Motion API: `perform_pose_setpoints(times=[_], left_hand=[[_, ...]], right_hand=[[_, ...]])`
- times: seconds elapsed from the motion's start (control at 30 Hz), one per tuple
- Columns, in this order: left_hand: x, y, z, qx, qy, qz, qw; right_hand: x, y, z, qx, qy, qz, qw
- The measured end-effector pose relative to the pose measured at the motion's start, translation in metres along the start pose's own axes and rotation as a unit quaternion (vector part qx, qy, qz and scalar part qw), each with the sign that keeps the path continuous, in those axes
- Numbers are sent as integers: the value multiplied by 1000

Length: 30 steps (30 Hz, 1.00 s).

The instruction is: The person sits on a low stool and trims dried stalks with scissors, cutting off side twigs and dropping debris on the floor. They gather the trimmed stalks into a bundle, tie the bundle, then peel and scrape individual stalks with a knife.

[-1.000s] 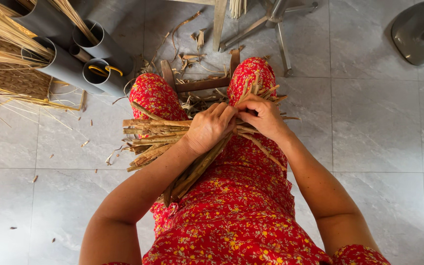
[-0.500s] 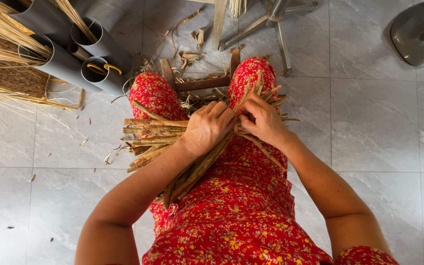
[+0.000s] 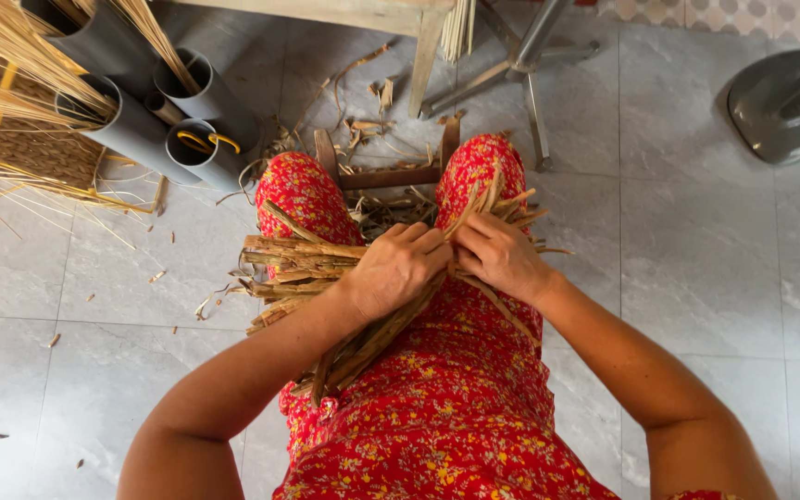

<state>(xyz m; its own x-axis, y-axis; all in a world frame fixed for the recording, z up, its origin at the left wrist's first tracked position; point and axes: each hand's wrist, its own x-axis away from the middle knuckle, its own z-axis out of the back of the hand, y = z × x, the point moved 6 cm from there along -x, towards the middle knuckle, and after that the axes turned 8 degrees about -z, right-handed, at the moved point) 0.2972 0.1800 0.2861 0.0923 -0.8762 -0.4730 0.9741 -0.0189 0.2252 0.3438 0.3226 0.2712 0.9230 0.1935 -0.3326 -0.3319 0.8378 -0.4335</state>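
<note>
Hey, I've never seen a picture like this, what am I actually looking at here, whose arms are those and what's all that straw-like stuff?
There is no machine here. The picture comes from a camera worn on a person's head, looking straight down at their own lap and arms. The person sits in a red flowered garment over a grey tiled floor. Across the lap lies a bundle of dried brown plant strips. The left hand presses down on the bundle, and the right hand grips strips beside it, the fingers of both meeting in the middle. At upper left, grey plastic pipes hold pale straw stalks. A low wooden stool stands beyond the knees, with dry scraps scattered about.
</note>
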Motion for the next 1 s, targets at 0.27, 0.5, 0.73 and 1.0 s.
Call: perform_pose_setpoints(times=[0.27,0.5,0.73,1.0], left_hand=[[29,-29,-20,-17,-215,261,941],[29,-54,-36,103,-314,304,893],[17,-65,6,138,-113,322,930],[-5,-29,2,163,-67,223,959]], right_hand=[[2,17,8,-136,26,-131,982],[53,-3,-7,-296,-57,-274,913],[63,3,-54,-514,-142,-309,787],[11,31,-18,-663,205,-233,681]])
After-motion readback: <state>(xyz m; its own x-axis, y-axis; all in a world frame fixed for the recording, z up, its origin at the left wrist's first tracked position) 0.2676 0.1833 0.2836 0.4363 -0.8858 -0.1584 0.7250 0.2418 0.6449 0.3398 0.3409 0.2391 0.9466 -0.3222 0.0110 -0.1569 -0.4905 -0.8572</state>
